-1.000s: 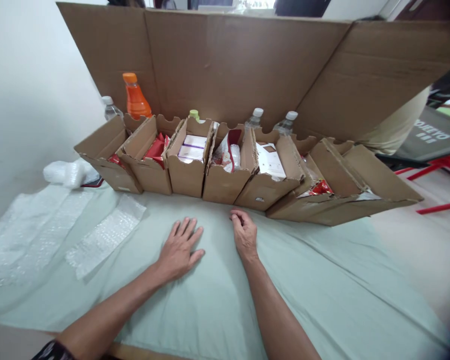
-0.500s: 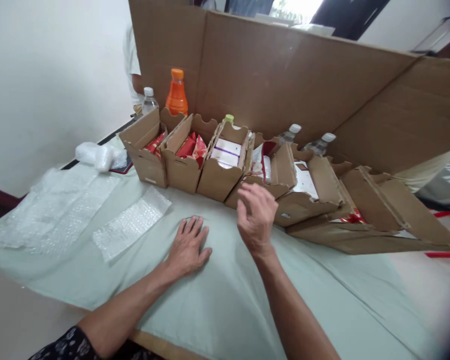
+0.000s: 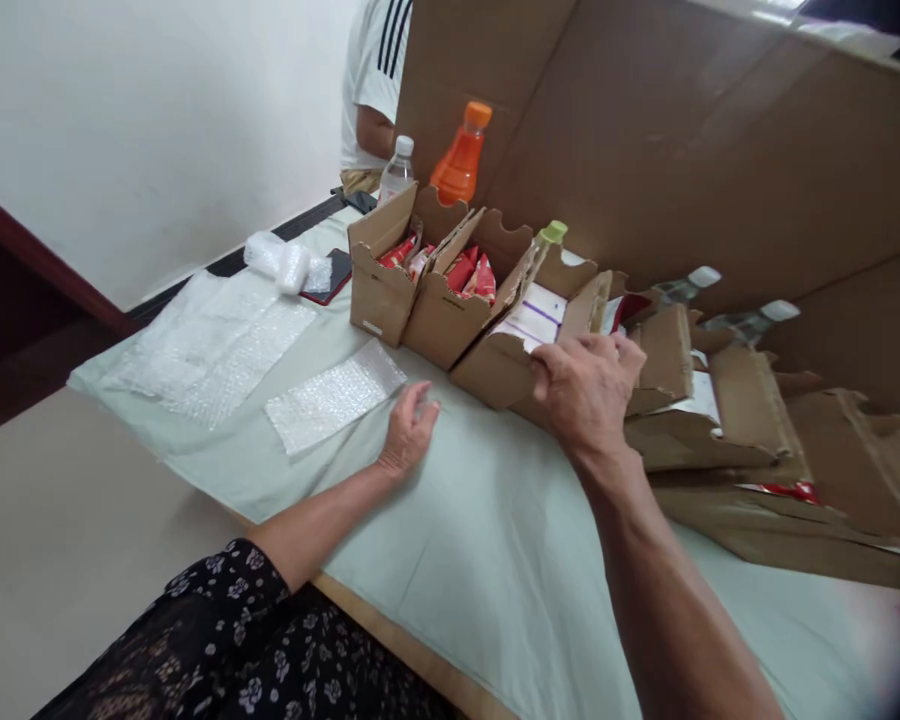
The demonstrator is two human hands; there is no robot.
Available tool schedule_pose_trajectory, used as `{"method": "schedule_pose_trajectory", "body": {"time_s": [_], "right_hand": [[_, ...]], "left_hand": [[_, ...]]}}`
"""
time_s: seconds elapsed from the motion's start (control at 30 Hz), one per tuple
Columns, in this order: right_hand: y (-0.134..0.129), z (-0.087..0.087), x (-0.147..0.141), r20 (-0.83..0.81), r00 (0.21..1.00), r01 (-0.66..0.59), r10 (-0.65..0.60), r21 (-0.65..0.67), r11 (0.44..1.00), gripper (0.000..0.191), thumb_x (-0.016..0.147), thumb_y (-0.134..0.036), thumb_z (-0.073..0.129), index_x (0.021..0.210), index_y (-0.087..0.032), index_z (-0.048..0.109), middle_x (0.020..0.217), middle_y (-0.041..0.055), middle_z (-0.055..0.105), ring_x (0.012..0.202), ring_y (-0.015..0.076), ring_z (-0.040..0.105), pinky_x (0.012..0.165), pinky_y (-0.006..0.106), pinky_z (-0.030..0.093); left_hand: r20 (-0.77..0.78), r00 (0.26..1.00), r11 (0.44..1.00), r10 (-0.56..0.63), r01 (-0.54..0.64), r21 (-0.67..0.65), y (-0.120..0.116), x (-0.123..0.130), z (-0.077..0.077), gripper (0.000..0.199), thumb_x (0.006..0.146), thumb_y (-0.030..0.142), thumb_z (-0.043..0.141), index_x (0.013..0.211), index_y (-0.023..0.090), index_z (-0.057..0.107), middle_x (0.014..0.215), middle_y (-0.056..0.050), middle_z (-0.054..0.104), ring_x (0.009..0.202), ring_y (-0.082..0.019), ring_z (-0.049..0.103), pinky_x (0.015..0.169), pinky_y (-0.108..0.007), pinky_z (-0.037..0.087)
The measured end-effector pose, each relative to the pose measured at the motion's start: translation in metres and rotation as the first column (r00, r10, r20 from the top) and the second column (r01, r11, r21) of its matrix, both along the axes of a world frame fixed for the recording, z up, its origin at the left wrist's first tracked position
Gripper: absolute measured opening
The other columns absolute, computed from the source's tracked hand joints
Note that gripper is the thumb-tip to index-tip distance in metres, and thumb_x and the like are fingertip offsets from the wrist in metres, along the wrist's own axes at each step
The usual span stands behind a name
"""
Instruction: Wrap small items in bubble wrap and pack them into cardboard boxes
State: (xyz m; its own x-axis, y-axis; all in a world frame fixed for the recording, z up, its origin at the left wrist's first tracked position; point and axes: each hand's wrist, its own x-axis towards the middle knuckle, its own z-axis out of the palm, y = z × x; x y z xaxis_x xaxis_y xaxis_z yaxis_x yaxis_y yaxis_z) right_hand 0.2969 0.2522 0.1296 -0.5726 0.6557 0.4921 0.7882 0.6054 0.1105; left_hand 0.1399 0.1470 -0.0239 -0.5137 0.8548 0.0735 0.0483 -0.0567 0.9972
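My left hand rests on the pale green cloth with its thumb and fingers apart, holding nothing. Just beyond it lies a flat strip of bubble wrap. At the front of a cardboard bin with red and white packs, my right hand bends over the edge, its fingertips hidden. Left of that hand stands a cardboard bin holding white boxes with purple lines. Farther left, two more bins hold red packets.
A bubble wrap pile, a wrapped bundle and a dark flat object with a red edge lie left. Behind the bins stand an orange bottle, clear bottles and a tall cardboard panel. A person is beyond.
The view has swung left and tilted. My right hand has moved forward from above the cloth to the bin's front edge. My left hand has turned partly onto its side, its fingers less spread.
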Motion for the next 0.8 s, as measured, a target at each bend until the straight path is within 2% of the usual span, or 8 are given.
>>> {"method": "schedule_pose_trajectory", "body": {"time_s": [0.17,0.3,0.43,0.5,0.57,0.63,0.7,0.8], "right_hand": [[-0.081,0.012,0.02,-0.041,0.993,-0.115,0.114,-0.025,0.993,0.022,0.095,-0.024,0.056,0.082,-0.024,0.074,0.081,0.0047,0.074,0.097,0.0265,0.061,0.109,0.054,0.032],[-0.136,0.019,0.063,-0.063,0.985,-0.165,0.159,-0.093,0.982,0.021,0.099,-0.027,0.055,0.087,-0.03,0.073,0.084,0.0013,0.076,0.102,0.0253,0.067,0.111,0.051,0.035],[-0.164,0.014,0.123,-0.101,0.994,-0.044,0.037,-0.06,0.997,0.021,0.099,-0.036,0.056,0.089,-0.032,0.075,0.111,0.006,0.076,0.121,0.0325,0.064,0.108,0.056,0.041],[-0.174,0.003,0.153,-0.203,0.97,0.133,-0.131,-0.005,0.991,0.025,0.099,-0.041,0.055,0.092,-0.03,0.075,0.132,0.0101,0.069,0.125,0.0364,0.063,0.104,0.059,0.044],[-0.187,-0.013,0.178,-0.354,0.878,0.346,-0.323,0.004,0.938,0.027,0.097,-0.046,0.057,0.104,-0.026,0.075,0.143,0.0152,0.062,0.124,0.0388,0.063,0.097,0.059,0.05],[-0.201,-0.033,0.195,-0.448,0.771,0.459,-0.454,-0.104,0.882,0.041,0.092,-0.052,0.062,0.121,-0.024,0.07,0.141,0.0187,0.062,0.119,0.0391,0.066,0.084,0.053,0.057],[-0.214,-0.056,0.199,-0.446,0.74,0.4,-0.504,-0.311,0.862,0.055,0.086,-0.056,0.067,0.13,-0.024,0.064,0.133,0.0182,0.067,0.108,0.0369,0.072,0.07,0.047,0.06],[-0.22,-0.086,0.183,-0.425,0.76,0.196,-0.492,-0.572,0.797,0.058,0.078,-0.058,0.072,0.125,-0.024,0.063,0.117,0.0137,0.074,0.093,0.0321,0.075,0.072,0.045,0.062]], "left_hand": [[0.207,0.974,0.995,0.09,-0.097,0.026,0.01,-0.021,-0.004,0.038,0.097,0.04,0.05,0.123,0.015,0.063,0.126,-0.014,0.069,0.121,-0.025,0.064,0.107,-0.043,0.051],[0.238,0.971,0.998,0.011,-0.024,0.055,0.008,-0.019,-0.005,0.044,0.096,0.051,0.05,0.118,0.016,0.066,0.121,-0.014,0.071,0.117,-0.026,0.067,0.103,-0.042,0.054],[0.234,0.967,0.993,-0.105,0.09,0.074,0.003,-0.008,-0.004,0.047,0.089,0.051,0.061,0.121,0.016,0.067,0.126,-0.014,0.071,0.121,-0.028,0.066,0.106,-0.044,0.053],[0.232,0.959,0.986,-0.162,0.148,0.077,0.0,-0.002,-0.004,0.051,0.082,0.045,0.07,0.124,0.017,0.066,0.128,-0.014,0.071,0.122,-0.029,0.066,0.107,-0.046,0.052],[0.198,0.955,0.975,-0.221,0.209,0.079,-0.004,0.003,-0.005,0.058,0.076,0.038,0.074,0.129,0.017,0.064,0.131,-0.014,0.07,0.122,-0.03,0.066,0.107,-0.046,0.052],[0.1,0.954,0.958,-0.283,0.276,0.074,-0.008,0.007,-0.005,0.063,0.074,0.032,0.074,0.134,0.016,0.062,0.132,-0.015,0.069,0.121,-0.029,0.066,0.107,-0.045,0.053],[-0.043,0.94,0.939,-0.337,0.339,0.059,-0.013,0.009,-0.005,0.058,0.076,0.029,0.069,0.132,0.015,0.063,0.127,-0.013,0.071,0.115,-0.027,0.068,0.104,-0.043,0.054],[-0.174,0.917,0.928,-0.36,0.372,0.038,-0.019,0.011,-0.003,0.05,0.077,0.025,0.064,0.126,0.014,0.067,0.115,-0.011,0.073,0.102,-0.024,0.068,0.094,-0.039,0.057]]}}
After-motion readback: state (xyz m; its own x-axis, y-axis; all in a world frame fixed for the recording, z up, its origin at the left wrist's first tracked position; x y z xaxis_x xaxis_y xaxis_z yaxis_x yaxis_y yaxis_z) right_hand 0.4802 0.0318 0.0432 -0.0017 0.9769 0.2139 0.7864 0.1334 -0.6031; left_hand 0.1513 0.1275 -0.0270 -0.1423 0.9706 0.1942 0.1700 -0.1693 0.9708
